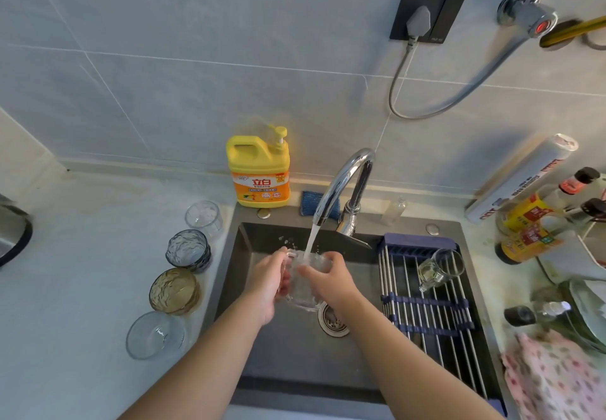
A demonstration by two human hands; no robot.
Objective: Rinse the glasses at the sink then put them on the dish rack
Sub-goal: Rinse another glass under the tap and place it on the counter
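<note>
Right now both hands hold one clear ribbed glass (300,298) over the middle of the sink (288,360), just above the round drain (333,321). The left hand (265,283) has its fingers curled round the glass's left side, by a small handle. The right hand (331,280) grasps the right side, fingers and thumb wrapped near the rim. Water (311,239) runs from the chrome faucet (344,183) at the sink's back edge and falls into the glass's mouth.

A dish rack (426,308) of metal rods with blue bands spans the right part of the sink. One clear glass (439,268) lies on its side on it, near the rack's back edge.

On the countertop (82,288), four more glasses stand in a row along the sink's left edge. From back to front they are a small clear glass (203,216), a blue-grey glass (188,250), an amber glass (174,291) and a wide clear glass (154,334).

A yellow detergent bottle (259,173) with a pump stands at the sink's back left corner. A blue sponge (310,203) lies behind the faucet.
</note>
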